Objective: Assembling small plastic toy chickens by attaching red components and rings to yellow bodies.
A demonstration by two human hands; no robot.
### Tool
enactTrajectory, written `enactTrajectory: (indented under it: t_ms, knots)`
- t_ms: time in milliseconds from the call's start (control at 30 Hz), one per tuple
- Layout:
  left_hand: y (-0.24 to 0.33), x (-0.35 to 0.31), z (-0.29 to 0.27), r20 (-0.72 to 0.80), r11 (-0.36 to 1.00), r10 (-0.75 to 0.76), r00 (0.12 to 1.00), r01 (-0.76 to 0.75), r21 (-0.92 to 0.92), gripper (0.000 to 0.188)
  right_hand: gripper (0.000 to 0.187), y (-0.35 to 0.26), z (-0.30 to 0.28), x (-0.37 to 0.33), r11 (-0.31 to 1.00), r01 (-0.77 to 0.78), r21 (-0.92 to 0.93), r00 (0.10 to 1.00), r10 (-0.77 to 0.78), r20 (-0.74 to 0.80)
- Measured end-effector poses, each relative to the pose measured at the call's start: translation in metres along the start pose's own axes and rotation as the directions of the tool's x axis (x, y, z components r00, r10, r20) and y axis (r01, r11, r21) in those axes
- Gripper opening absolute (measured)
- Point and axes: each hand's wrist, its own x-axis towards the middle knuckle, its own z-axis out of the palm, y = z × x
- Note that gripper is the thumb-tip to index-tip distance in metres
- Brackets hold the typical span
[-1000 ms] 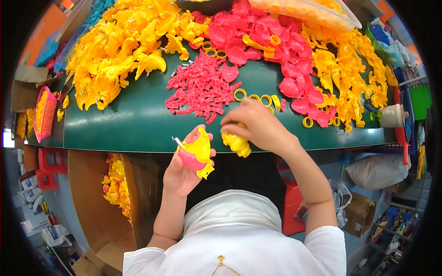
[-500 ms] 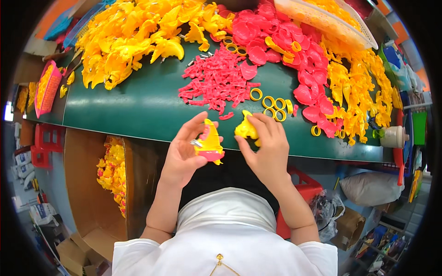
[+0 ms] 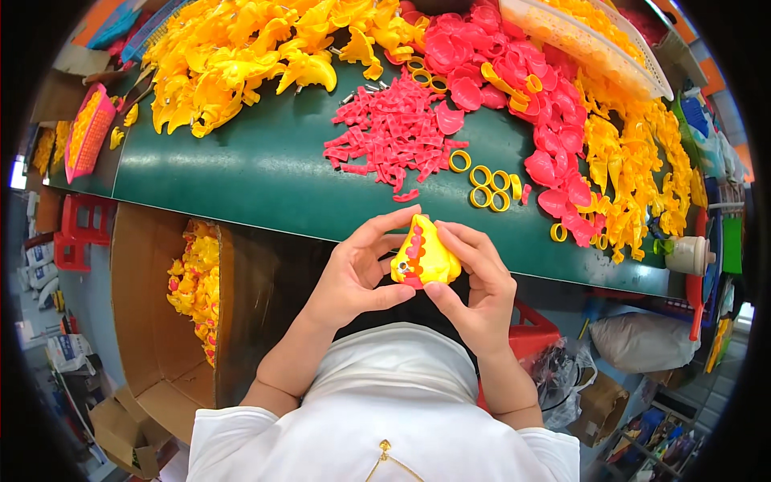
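My left hand (image 3: 345, 277) and my right hand (image 3: 479, 291) meet in front of the bench edge, fingers closed around a small yellow plastic toy (image 3: 434, 259). Its two yellow shell pieces sit against each other, a red scalloped strip (image 3: 415, 247) running down between them. A small metal part (image 3: 403, 267) shows at the toy's lower left, next to a bit of red plastic. The thumbs press from below, and fingers hide the sides. Beyond the hands lie a pile of small red plastic strips (image 3: 393, 132) and several yellow rings (image 3: 480, 176).
Yellow shell pieces (image 3: 209, 72) heap at the far left of the green bench (image 3: 225, 177). Red rounded pieces (image 3: 550, 149) and more yellow parts (image 3: 618, 161) spread right. A cardboard box (image 3: 132, 297) of yellow-and-red toys (image 3: 193, 277) stands lower left; a red stool (image 3: 530, 333) is at right.
The two yellow pieces, held apart one in each hand before, are now together. My right hand has come in to the left hand, and the view has shifted slightly.
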Motion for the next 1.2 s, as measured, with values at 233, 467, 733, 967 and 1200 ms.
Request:
enactTrajectory:
  t_ms: [233, 467, 733, 967, 1200]
  knots:
    - [0.001, 0.002, 0.003, -0.015, 0.999, 0.041, 0.999, -0.04, 0.024, 0.079, 0.048, 0.001, -0.002, -0.002, 1.0, -0.009, 0.017, 1.0, 0.009, -0.003]
    - [0.002, 0.001, 0.006, -0.016, 1.0, 0.013, 1.0, -0.013, 0.016, 0.079, 0.047, 0.001, -0.003, -0.004, 0.997, -0.012, 0.071, 1.0, 0.012, -0.012]
    - [0.0, 0.001, -0.001, 0.035, 0.997, -0.012, 0.999, 0.014, -0.076, 0.082, 0.048, 0.005, -0.004, -0.006, 0.999, -0.034, 0.038, 0.999, 0.033, 0.032]
    - [-0.01, -0.002, 0.011, -0.157, 0.998, 0.068, 0.985, -0.067, 0.015, 0.069, 0.06, 0.003, 0.004, -0.005, 0.999, -0.026, 0.025, 0.999, 0.025, 0.033]
    - [-0.016, 0.003, 0.01, -0.16, 0.986, 0.098, 0.982, -0.118, -0.121, 0.061, 0.046, 0.017, -0.009, -0.003, 0.995, 0.092, 0.025, 0.991, -0.094, 0.091]
